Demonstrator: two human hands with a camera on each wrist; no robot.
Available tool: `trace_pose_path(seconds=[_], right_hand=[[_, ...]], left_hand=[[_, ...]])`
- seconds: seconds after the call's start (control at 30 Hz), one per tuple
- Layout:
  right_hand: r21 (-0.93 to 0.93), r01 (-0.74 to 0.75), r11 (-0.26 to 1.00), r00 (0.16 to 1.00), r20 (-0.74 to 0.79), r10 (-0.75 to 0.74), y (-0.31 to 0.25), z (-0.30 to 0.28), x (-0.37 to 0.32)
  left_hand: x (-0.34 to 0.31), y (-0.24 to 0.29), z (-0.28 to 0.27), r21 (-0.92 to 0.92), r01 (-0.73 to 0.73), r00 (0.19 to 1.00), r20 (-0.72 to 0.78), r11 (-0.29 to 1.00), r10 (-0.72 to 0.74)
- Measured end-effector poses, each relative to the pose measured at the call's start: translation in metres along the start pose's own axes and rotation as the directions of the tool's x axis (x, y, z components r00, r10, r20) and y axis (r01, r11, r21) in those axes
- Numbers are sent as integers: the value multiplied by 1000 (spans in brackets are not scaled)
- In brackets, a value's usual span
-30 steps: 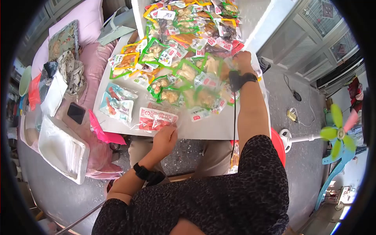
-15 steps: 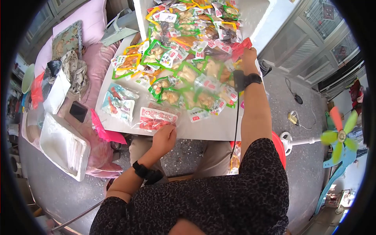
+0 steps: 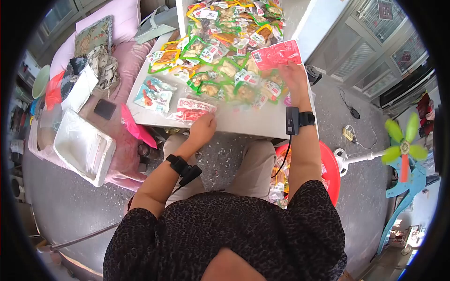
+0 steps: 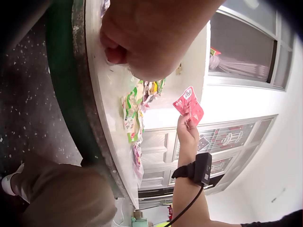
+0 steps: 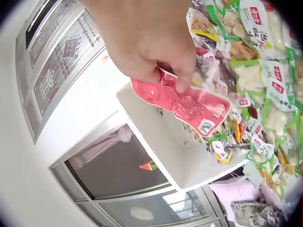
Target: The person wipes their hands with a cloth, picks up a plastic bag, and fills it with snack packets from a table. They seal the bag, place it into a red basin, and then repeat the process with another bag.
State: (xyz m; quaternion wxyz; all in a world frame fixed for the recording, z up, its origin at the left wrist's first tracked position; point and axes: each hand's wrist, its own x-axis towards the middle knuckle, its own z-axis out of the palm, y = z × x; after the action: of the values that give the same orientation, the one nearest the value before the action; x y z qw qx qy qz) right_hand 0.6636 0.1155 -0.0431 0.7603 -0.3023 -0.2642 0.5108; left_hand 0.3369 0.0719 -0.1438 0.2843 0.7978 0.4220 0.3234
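My right hand (image 3: 293,75) pinches a red snack packet (image 3: 276,54) and holds it up above the heap of green, yellow and red snack packets (image 3: 225,70) on the white table (image 3: 253,127). The right wrist view shows the red packet (image 5: 189,106) between thumb and fingers, with the right hand (image 5: 147,42) over the heap. My left hand (image 3: 202,129) rests at the table's near edge, fingers curled on a clear bag over a red-and-white packet (image 3: 194,108). In the left wrist view the left hand (image 4: 151,38) presses on the table edge, with the red packet (image 4: 189,105) raised beyond it.
Blue-and-white packets (image 3: 154,93) lie at the table's left. A white foam box (image 3: 84,147), a phone (image 3: 104,108) and pink bags (image 3: 136,131) sit on the pink bedding to the left. A red tub (image 3: 328,168) of packets stands under my right arm. A fan (image 3: 403,150) stands right.
My right hand has lifted the red packet out of the heap and drawn it back towards me. The left hand stays at the table edge; the view has shifted.
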Motion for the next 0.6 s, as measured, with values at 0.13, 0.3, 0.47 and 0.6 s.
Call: trace_pose_path(seconds=[0.13,0.3,0.47,0.6], right_hand=[[138,-111,984,993,65,103,25,22,-47],[22,-187,982,965,194,179,57,34,-93],[-399,-212,892,919,228,320,73,42,-130],[-437,-162,885,920,257,295,74,60,-156]], left_hand=[[-2,6,-3,23,-20,998,-54,1000,22],[-5,41,-19,-357,56,996,-40,932,-75],[-18,76,-41,-762,302,950,293,573,-112],[-24,61,-26,-618,183,971,234,764,-43]])
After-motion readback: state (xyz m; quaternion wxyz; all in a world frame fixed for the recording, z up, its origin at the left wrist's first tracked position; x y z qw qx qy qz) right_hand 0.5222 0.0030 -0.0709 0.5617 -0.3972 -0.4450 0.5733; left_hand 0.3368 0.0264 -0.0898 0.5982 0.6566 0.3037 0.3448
